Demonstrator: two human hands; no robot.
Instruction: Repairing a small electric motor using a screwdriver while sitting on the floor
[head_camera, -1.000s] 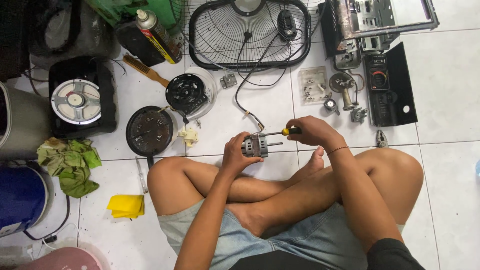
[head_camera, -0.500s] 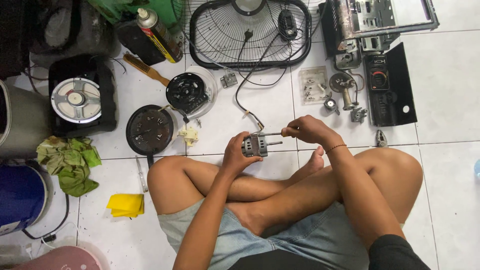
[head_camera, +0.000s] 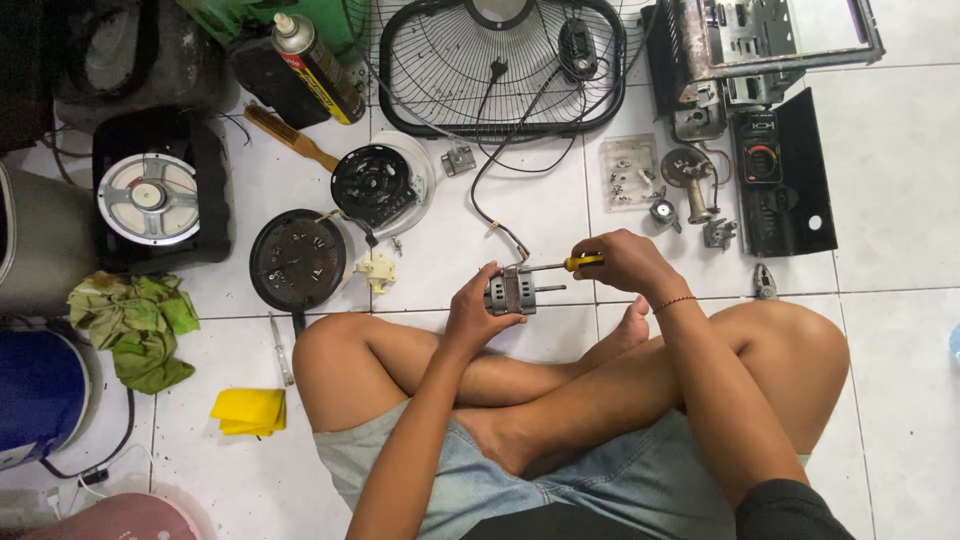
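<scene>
Left hand (head_camera: 478, 312) grips small motor (head_camera: 510, 291); right hand (head_camera: 626, 262) grips yellow-handled screwdriver (head_camera: 560, 265) against it.

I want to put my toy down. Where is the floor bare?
Bare tile lies right of the black panel, and between the yellow cloth and the person's leg. It is crowded around the fan grille, speaker and small parts.

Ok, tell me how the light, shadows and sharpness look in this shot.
Head view: soft, even light on the white floor tiles, only faint shadows beside the legs; mild sheen on the speaker cone; the small motor in the left hand and the screwdriver in the right hand look sharp, no motion blur; edges bow slightly.
</scene>
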